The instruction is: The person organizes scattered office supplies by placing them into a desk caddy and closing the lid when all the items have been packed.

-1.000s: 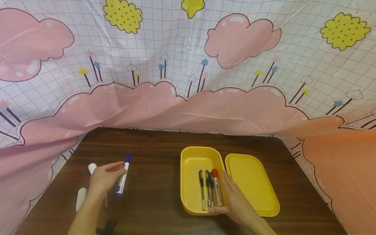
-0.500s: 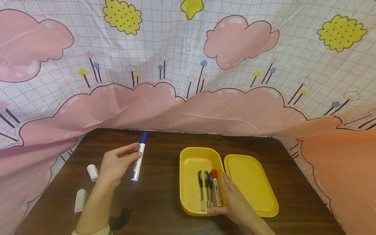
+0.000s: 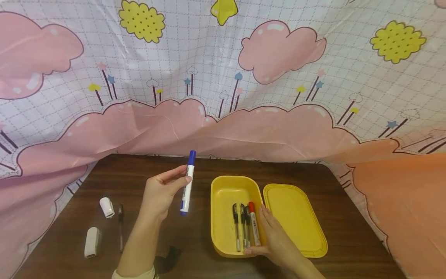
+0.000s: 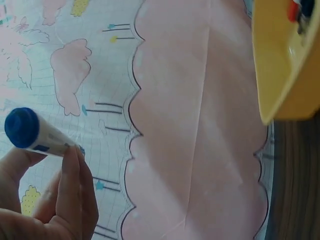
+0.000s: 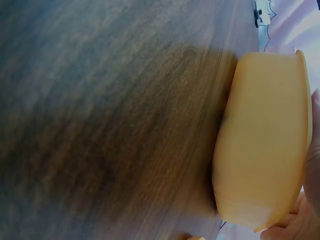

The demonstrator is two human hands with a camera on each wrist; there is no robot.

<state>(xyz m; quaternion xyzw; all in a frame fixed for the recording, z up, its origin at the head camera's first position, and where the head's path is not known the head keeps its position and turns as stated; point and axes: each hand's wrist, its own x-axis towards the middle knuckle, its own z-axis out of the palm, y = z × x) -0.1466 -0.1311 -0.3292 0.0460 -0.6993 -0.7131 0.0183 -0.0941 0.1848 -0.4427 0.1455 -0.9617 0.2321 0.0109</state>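
My left hand (image 3: 161,193) pinches a white marker (image 3: 188,182) with a blue cap between thumb and fingers. The marker is held nearly upright above the table, left of a yellow box (image 3: 220,228). In the left wrist view the marker's blue end (image 4: 22,127) faces the camera. Several black-gripped pens (image 3: 236,224) and a red-capped marker (image 3: 255,228) lie side by side in the box, toward its right. My right hand (image 3: 277,240) rests against the box's front right corner, fingers straight along the right side, thumb at the front rim.
A yellow lid (image 3: 296,223) lies flat to the right of the box. On the left of the table are a small white capped piece (image 3: 107,207), a white block-like object (image 3: 91,242) and a dark pen (image 3: 120,228). A patterned curtain (image 3: 195,128) hangs behind.
My left hand has lifted the blue-capped marker and carried it right, toward the box. A dark pen on the left has come into view. The right hand has stayed at the box.
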